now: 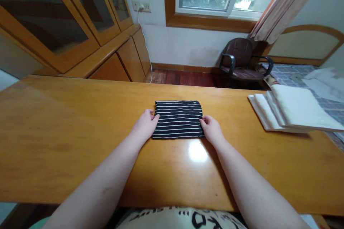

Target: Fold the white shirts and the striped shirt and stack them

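A folded black cloth with thin white stripes [177,118] lies flat in the middle of a long wooden table [67,132]. My left hand [144,126] rests at its left edge with the fingers curled onto the cloth's side. At the right edge sits my right hand [211,128], fingers bent and touching the cloth. Both hands pinch or press the cloth's sides; the fingertips are partly hidden.
A stack of folded white cloths [291,111] lies at the table's right end. Beyond the table stand a dark office chair [242,62], wooden cabinets with glass doors [70,21], a window with a curtain [282,3] and a bed [317,75].
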### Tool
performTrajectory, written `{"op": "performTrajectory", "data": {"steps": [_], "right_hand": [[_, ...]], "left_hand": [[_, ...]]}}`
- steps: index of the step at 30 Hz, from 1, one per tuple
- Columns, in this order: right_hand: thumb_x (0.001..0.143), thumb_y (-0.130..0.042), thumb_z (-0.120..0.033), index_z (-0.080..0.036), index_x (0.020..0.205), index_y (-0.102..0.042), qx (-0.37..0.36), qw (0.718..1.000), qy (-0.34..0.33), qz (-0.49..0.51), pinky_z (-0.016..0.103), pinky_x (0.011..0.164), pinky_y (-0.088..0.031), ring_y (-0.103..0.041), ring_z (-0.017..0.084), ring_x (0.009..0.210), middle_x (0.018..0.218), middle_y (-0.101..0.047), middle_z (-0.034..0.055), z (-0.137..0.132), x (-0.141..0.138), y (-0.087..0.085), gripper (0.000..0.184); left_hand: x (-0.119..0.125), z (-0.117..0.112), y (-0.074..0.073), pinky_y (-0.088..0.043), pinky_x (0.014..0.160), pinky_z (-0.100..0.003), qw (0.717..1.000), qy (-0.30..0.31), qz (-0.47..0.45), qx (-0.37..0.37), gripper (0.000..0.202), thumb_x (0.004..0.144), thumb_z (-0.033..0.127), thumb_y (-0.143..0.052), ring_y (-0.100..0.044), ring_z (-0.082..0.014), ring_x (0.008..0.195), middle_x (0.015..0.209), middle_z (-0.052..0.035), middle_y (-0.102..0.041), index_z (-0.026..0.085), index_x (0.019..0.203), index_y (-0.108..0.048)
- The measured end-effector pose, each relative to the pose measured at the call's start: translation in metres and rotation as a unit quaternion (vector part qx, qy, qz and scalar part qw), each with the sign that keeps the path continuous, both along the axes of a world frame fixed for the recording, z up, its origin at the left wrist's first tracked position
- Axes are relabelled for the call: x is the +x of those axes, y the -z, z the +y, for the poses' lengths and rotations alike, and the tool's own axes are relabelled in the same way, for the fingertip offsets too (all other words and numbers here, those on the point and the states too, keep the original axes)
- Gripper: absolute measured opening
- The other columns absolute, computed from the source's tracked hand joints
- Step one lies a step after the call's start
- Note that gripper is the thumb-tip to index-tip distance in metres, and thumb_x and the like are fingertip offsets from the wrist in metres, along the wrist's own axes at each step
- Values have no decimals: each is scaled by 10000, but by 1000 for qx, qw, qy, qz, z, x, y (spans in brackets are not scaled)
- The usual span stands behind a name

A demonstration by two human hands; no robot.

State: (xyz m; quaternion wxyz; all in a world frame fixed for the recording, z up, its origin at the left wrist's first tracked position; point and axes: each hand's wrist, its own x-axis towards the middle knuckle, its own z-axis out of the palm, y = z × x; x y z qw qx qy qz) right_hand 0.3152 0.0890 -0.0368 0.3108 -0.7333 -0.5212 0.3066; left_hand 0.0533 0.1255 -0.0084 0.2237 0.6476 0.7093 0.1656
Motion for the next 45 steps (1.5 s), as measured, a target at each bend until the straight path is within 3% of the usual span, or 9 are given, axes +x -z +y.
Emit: {"op": "performTrajectory", "data": {"steps": [3, 7, 13, 19, 24, 27, 30, 36, 45], "right_hand": [[783, -498, -325, -180, 789, -603, 13, 1000, 2, 1, 267, 593, -370, -544, 159, 623, 642, -592, 0, -1, -1, 3, 179], [743, -523, -304, -176, 894, -583, 30, 997, 7, 75, 251, 564, -366, -509, 134, 563, 590, -540, -42, -4, 0, 10, 207], [700, -542, -270, -167, 973, -555, 38, 996, 23, 84, 257, 572, -383, -511, 130, 549, 580, -544, -57, -7, 1, 9, 293], [699, -534, -240, -170, 935, -550, 35, 997, 31, 64, 281, 592, -413, -535, 147, 572, 599, -557, -41, -7, 1, 6, 246], [823, -483, -340, -156, 1065, -561, 173, 978, 78, 86, 343, 717, -493, -609, 190, 798, 942, -648, 93, -19, -1, -12, 314], [890, -416, -346, -180, 1179, -563, 254, 966, -33, 22, 389, 948, -435, -551, 221, 1114, 1229, -585, 126, -22, -17, -36, 365], [926, -348, -301, -211, 1286, -531, 234, 953, -190, -23, 379, 1073, -329, -426, 198, 1290, 1384, -495, 72, -3, -45, -47, 413], [940, -288, -202, -149, 1368, -458, 113, 953, -220, -176, 372, 1127, -221, -340, 177, 1356, 1450, -416, 83, 50, -80, -9, 464], [953, -324, -373, -116, 1439, -348, 56, 939, -151, -303, 405, 1126, -197, -258, 246, 1390, 1504, -314, 101, 41, -48, 10, 549]], "left_hand": [[19, -12, -16, -401, 992, -431, 979, 85, 90, 163, 449, 888, 373, -436, -494, -287, 1191, 1298, -157, -523, 137, 1266, -491], [51, -11, -17, -307, 1087, -442, 957, 212, 121, 154, 511, 900, 454, -423, -343, -291, 1339, 1475, -117, -356, 190, 1335, -474], [62, 1, 19, -164, 1147, -452, 951, 214, 191, 117, 605, 915, 511, -349, -205, -283, 1411, 1530, -112, -259, 211, 1440, -346], [55, -2, 31, -126, 1150, -467, 954, 192, 209, 99, 769, 852, 663, -337, -110, -298, 1429, 1558, -93, -167, 241, 1485, -228], [58, 1, 34, -123, 1147, -464, 955, 193, 205, 91, 829, 832, 706, -315, -86, -299, 1432, 1563, -112, -123, 227, 1495, -182], [59, 0, 34, -131, 1142, -466, 955, 194, 202, 97, 824, 834, 688, -346, -113, -310, 1427, 1556, -130, -151, 210, 1491, -207], [59, -1, 34, -138, 1137, -470, 953, 196, 203, 106, 773, 854, 630, -381, -152, -321, 1419, 1545, -150, -185, 193, 1478, -251], [57, 0, 35, -151, 1145, -420, 955, 189, 203, 106, 596, 931, 406, -315, -202, -269, 1413, 1535, -125, -235, 153, 1469, -275], [46, 11, 35, -242, 1120, -428, 977, 103, 171, 75, 607, 940, 416, -234, -217, -249, 1408, 1520, -100, -283, 109, 1463, -271]]}}
